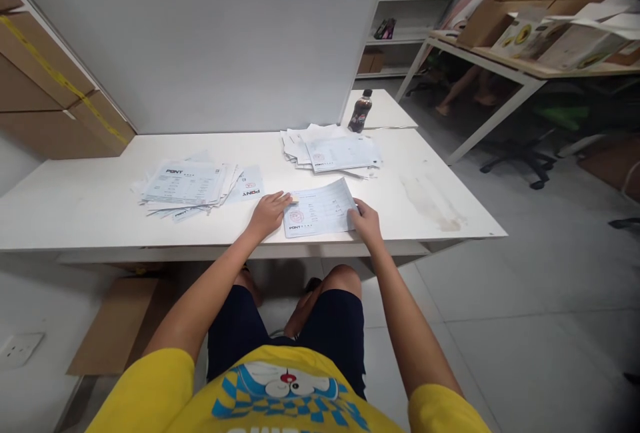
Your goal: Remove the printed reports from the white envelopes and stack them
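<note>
**Printed sheet (323,210) at the front of a white desk (100,220)**

The right hand (367,221) pinches the sheet's right edge, thumb on top. The left hand (270,212) touches its left edge, a small tan piece (295,200) at the fingertips; whether the fingers grip it, I cannot tell. The sheet lies near the desk's front edge, its far right corner raised.

To the left spreads a loose pile of similar papers (187,183); beyond the sheet sits another stack (340,153), with a dark drink bottle (360,113) just behind it. A brownish smear (445,220) marks the desktop's right side.

A grey panel (215,40) backs the desk, cardboard boxes (60,103) at its left. Right, across the grey tiled floor (525,280), stand open shelves (407,36) and a second table (530,68) carrying cartons.
</note>
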`<state>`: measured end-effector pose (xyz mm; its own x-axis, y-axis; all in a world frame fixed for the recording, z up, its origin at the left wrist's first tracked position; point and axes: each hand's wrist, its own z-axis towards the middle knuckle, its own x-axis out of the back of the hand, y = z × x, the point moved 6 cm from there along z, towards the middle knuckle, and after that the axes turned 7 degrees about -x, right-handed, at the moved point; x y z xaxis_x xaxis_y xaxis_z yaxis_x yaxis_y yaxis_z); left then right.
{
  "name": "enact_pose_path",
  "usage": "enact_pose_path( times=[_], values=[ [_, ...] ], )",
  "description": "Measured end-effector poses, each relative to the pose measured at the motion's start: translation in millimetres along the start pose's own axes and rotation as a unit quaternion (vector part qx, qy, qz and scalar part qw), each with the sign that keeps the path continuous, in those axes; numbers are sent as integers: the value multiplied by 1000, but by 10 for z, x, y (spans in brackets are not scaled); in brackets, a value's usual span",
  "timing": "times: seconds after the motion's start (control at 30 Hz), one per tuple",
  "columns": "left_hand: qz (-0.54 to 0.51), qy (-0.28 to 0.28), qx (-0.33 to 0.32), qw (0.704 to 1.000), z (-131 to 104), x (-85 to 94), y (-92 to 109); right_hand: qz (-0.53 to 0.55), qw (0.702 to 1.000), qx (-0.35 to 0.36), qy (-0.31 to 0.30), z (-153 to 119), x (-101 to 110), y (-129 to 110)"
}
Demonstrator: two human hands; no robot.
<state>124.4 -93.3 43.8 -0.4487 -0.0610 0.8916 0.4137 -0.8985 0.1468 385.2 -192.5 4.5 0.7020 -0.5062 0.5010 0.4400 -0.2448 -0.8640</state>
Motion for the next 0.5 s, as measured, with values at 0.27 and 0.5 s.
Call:
enact_pose_path(
  times=[0.27, 0.5],
  values=[
    [7, -8, -8, 1000, -18, -17, 6, 11, 1000, -8, -12, 12, -26, 36],
    [13, 17, -14, 1000, -84, 33, 7, 90, 996, -14, -12, 54, -74, 142]
  ],
)
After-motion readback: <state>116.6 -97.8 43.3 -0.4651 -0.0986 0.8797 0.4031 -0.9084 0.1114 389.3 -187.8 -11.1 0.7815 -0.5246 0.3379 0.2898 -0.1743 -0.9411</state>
